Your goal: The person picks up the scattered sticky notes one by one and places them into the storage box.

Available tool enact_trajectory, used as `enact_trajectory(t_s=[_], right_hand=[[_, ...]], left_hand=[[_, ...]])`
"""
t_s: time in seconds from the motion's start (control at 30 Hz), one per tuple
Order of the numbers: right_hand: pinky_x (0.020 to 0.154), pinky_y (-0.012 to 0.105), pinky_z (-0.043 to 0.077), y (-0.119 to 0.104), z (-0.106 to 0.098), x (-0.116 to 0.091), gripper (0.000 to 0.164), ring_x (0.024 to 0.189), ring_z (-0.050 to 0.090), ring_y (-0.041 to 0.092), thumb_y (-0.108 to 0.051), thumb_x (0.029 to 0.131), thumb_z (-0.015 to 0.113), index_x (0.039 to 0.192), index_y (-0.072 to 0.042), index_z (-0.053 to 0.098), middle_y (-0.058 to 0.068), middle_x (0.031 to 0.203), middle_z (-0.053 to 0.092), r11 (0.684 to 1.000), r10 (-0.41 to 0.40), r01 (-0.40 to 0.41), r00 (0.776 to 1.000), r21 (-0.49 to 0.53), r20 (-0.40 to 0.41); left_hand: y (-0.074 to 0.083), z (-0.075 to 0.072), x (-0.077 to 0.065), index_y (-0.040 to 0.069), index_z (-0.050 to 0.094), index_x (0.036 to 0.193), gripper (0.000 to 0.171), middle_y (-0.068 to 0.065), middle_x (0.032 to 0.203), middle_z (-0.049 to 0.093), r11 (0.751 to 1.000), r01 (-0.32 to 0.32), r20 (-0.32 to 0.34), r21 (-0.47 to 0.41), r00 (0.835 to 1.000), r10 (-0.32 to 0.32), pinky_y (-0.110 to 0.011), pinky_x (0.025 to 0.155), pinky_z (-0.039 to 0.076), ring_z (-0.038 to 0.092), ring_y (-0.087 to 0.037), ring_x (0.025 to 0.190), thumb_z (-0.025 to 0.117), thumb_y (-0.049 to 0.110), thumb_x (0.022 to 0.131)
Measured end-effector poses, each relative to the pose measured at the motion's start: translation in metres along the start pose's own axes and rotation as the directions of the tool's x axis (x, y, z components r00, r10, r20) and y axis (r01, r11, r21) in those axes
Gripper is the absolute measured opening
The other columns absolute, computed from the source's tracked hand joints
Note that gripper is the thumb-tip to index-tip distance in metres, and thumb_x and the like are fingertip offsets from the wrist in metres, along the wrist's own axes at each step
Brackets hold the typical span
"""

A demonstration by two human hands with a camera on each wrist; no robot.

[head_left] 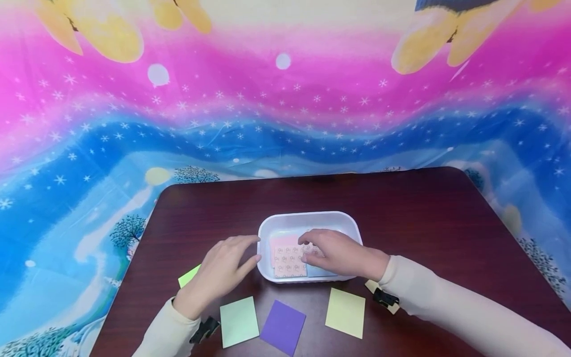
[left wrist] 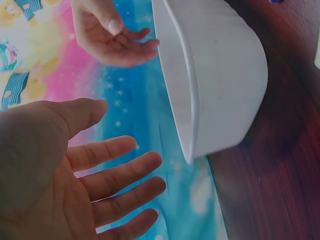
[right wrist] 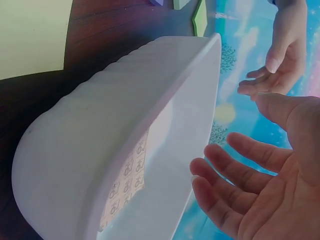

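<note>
A white plastic basin (head_left: 308,215) sits on the table. Inside lies a pale pink card printed with small repeated figures (head_left: 289,264), beside a blue piece (head_left: 320,272) and over a plain pink one (head_left: 282,241). My left hand (head_left: 225,265) is at the basin's left rim, thumb and fingers spread, holding nothing. Over the basin hovers my right hand (head_left: 334,253), hiding part of the cards. In the right wrist view, that hand's (right wrist: 250,185) loosely bent fingers hold nothing; the printed card (right wrist: 131,175) shows past the basin's rim.
In front of the basin lie a mint green square (head_left: 239,322), a purple square (head_left: 283,327) and a pale yellow square (head_left: 345,313). A lime green one (head_left: 189,275) is partly behind my left arm; another yellowish piece (head_left: 371,286) lies under my right wrist. A printed cloth (head_left: 285,109) hangs behind the table.
</note>
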State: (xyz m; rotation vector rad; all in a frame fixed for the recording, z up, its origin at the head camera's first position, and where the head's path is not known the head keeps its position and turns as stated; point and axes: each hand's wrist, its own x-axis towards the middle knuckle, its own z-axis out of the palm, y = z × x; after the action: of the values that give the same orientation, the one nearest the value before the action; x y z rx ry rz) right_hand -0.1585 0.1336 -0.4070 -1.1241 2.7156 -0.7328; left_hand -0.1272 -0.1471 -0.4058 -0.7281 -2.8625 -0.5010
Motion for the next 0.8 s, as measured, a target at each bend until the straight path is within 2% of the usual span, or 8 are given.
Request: enact_trajectory(t_s=[0.27, 0.5, 0.63, 0.8], right_hand=[[0.093, 0.032, 0.044, -0.002, 0.002, 0.001, 0.040, 0.106, 0.059, 0.015, -0.037, 0.089, 0.058, 0.119, -0.011, 0.062, -0.002, 0.115, 0.063, 1.000, 0.024, -0.024, 1.000, -0.007, 0.020], [0.093, 0.031, 0.044, -0.003, 0.004, 0.003, 0.041, 0.106, 0.057, 0.013, -0.037, 0.089, 0.057, 0.120, -0.010, 0.062, 0.000, 0.115, 0.063, 1.000, 0.001, -0.001, 1.000, -0.003, 0.024], [0.093, 0.031, 0.044, -0.004, 0.004, 0.003, 0.042, 0.105, 0.056, 0.010, -0.037, 0.090, 0.057, 0.121, -0.010, 0.061, 0.000, 0.115, 0.063, 1.000, -0.010, 0.011, 1.000, -0.002, 0.026], [0.092, 0.031, 0.044, -0.005, 0.002, 0.003, 0.041, 0.105, 0.056, 0.009, -0.038, 0.090, 0.057, 0.121, -0.011, 0.061, 0.000, 0.115, 0.063, 1.000, -0.007, 0.007, 1.000, -0.007, 0.029]], left_hand=[[-0.018, -0.005, -0.011, 0.014, 0.062, 0.123, 0.041, -0.001, 0.120, 0.064, 0.997, 0.072, -0.014, 0.007, 0.997, -0.072, -0.045, 0.092, 0.044, 0.058, -0.022, 0.112, 0.060, 0.037, 0.088], [-0.036, -0.006, -0.024, 0.013, 0.062, 0.122, 0.041, -0.003, 0.118, 0.064, 0.990, 0.143, -0.016, 0.004, 0.990, -0.143, -0.047, 0.086, 0.046, 0.059, -0.024, 0.109, 0.059, 0.037, 0.088], [-0.047, -0.006, -0.033, 0.013, 0.061, 0.123, 0.045, -0.006, 0.120, 0.063, 0.977, 0.211, 0.013, 0.019, 0.977, -0.211, -0.050, 0.086, 0.045, 0.059, -0.027, 0.108, 0.057, 0.042, 0.090], [-0.059, -0.007, -0.045, 0.012, 0.058, 0.127, 0.050, -0.011, 0.125, 0.060, 0.955, 0.292, 0.065, 0.048, 0.953, -0.295, -0.054, 0.087, 0.044, 0.056, -0.032, 0.111, 0.057, 0.043, 0.089]])
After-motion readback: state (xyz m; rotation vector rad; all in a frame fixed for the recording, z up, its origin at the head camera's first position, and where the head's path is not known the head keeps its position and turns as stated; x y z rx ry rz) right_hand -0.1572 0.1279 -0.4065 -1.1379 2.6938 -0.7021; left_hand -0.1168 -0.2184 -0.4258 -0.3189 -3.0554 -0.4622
